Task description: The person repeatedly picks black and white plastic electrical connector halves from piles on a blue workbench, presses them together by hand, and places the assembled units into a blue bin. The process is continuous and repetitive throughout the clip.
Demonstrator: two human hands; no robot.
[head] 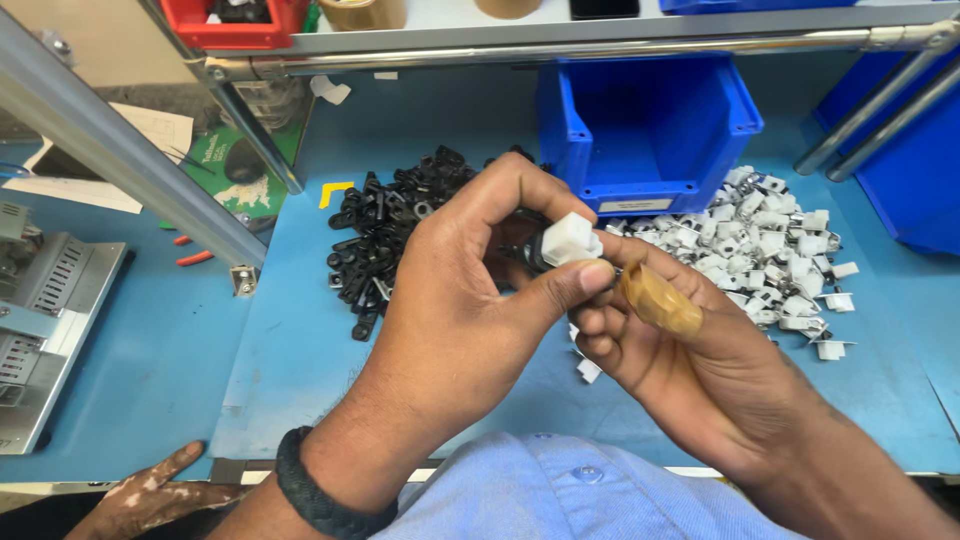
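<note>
Right over the middle of the blue mat, the person has both hands raised close together, and a small white plastic block sits between them. The left hand curls around from the near side, its thumb pressed up under the block and its fingers closed over a dark piece just behind it, so the two parts seem to be held mated. The right hand supports from below, fingers bent loosely, its thumb wrapped in tan tape, likely to spare the skin from sharp edges. How firmly the right fingers grip I cannot tell; the left hand hides the contact.

Two heaps lie on the mat, one on each side, within easy reach of each hand: a pile of black parts to the left and a pile of white parts to the right, each too many to count. One open blue bin stands behind them, mouth toward the person, and a second blue bin shows at the right edge. One red bin rests on the shelf above. Another person's hand lies at the lower left.
</note>
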